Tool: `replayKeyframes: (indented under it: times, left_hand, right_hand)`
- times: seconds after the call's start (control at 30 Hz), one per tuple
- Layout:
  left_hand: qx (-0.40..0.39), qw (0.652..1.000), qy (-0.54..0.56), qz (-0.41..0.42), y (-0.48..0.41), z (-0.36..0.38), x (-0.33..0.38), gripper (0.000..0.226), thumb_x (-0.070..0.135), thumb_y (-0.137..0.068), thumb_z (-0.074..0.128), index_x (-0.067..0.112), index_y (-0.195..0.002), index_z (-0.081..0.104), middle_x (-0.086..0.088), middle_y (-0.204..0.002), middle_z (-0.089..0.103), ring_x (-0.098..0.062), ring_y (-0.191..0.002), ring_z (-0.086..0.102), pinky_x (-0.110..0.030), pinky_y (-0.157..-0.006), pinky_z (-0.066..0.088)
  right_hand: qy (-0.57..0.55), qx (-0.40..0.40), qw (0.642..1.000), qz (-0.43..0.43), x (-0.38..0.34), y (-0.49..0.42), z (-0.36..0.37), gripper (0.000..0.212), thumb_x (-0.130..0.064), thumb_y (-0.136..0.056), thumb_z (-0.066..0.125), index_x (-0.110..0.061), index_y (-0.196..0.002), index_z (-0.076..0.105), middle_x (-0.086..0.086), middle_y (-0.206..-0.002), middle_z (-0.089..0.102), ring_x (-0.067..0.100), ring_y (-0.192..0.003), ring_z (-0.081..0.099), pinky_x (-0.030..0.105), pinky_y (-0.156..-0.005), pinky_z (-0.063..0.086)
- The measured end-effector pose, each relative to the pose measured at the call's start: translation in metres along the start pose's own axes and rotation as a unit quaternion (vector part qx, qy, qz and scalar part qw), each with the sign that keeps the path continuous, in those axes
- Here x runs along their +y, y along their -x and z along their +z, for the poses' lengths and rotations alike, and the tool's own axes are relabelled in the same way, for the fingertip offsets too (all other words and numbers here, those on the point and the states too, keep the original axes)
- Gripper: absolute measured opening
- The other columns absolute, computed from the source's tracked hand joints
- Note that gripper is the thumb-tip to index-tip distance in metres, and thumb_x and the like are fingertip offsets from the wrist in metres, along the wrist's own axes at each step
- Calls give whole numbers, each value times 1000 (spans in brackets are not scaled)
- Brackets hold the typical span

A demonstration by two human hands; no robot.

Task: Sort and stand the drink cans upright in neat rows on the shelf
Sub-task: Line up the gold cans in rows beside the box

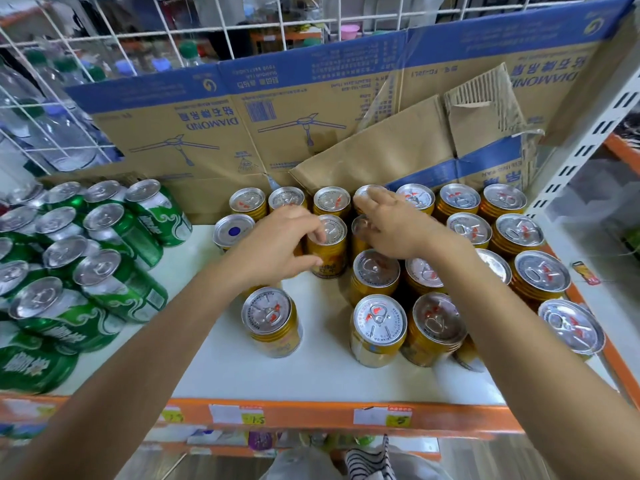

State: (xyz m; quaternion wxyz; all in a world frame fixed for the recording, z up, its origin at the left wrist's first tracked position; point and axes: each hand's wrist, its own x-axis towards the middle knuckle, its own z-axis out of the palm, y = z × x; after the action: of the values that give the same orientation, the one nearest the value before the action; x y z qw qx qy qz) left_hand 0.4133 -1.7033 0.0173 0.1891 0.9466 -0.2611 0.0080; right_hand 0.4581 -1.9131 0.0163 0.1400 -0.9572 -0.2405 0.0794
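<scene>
Several gold drink cans [377, 327] stand upright in rows on the white shelf [311, 368], filling its middle and right. My left hand [277, 244] grips one gold can [329, 247] in the second row, fingers on its top rim and thumb on its side. My right hand [391, 226] reaches over the neighbouring gold can [360, 233], fingertips touching the top of a back-row can [363, 194]. Several green cans [114, 265] stand packed together at the left.
A brown and blue cardboard box [277, 109] lines the back of the shelf in front of a white wire grid [221, 29]. Plastic bottles [52, 133] show behind the grid at left. An orange shelf edge [311, 414] with price tags runs along the front.
</scene>
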Motion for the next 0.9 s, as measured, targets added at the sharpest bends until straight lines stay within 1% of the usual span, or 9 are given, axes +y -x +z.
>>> replayKeyframes:
  times: [0.07,0.13,0.23,0.33,0.43,0.53,0.67,0.77,0.9]
  left_hand:
    - [-52,999,4,-6,20,-15,6,38,46,-74,72,26,-105,62,8,-103,56,-10,-98,50,-26,-84,41]
    - [-167,985,-40,-21,40,-29,9,55,61,-67,63,33,-114,56,12,-109,53,-6,-102,49,-25,-87,42]
    - [-262,958,-118,-19,58,-29,9,66,58,-64,73,36,-122,49,12,-114,50,-7,-111,41,-27,-94,40]
    - [-226,968,-111,1,59,-27,11,58,55,-63,73,39,-115,52,17,-108,56,-6,-106,46,-29,-86,45]
    - [-148,988,-39,5,51,-23,14,46,53,-61,70,37,-103,58,17,-98,60,-5,-93,54,-34,-78,48]
    - [-100,995,-11,10,37,-11,22,50,54,-63,70,33,-107,61,15,-105,62,-9,-99,56,-38,-81,48]
    - [-78,997,-10,7,19,0,28,43,48,-70,75,33,-108,62,13,-112,62,-11,-104,54,-38,-84,47]
    - [-78,997,-5,8,20,1,27,36,32,-72,77,28,-105,64,8,-131,50,-12,-118,48,-36,-93,44]
    - [-76,992,-84,-51,36,4,19,53,45,-73,76,30,-119,54,8,-126,48,-16,-111,51,-37,-88,46]
  right_hand:
    - [-5,7,1000,-13,-18,22,-6,51,-26,-95,49,-12,-142,37,11,-147,34,30,-136,28,35,-109,25]
    - [2,12,1000,-20,-31,42,-6,43,-30,-94,50,-16,-135,47,8,-138,47,29,-126,42,39,-101,39]
    - [25,0,1000,-17,-42,60,0,35,-33,-92,50,-19,-123,58,6,-123,57,28,-114,50,43,-88,48]
    - [34,-1,999,-10,-45,68,9,38,-29,-90,54,-23,-128,57,0,-130,53,24,-121,40,41,-96,43]
    - [34,21,999,-14,-40,67,14,43,-22,-88,56,-27,-131,55,-4,-136,50,23,-123,36,30,-102,34]
    - [22,19,1000,-9,-38,66,16,44,-24,-89,56,-28,-133,53,-6,-140,46,20,-127,33,24,-102,24]
    - [11,27,1000,-5,-36,68,18,43,-27,-92,53,-29,-135,51,-6,-143,44,19,-131,30,23,-104,21]
    - [-3,36,999,-5,-35,69,21,41,-26,-92,54,-27,-133,53,-4,-141,47,19,-130,32,23,-104,21]
    - [-26,44,999,0,-36,70,22,41,-25,-91,57,-26,-132,55,-4,-141,48,18,-131,33,23,-106,21]
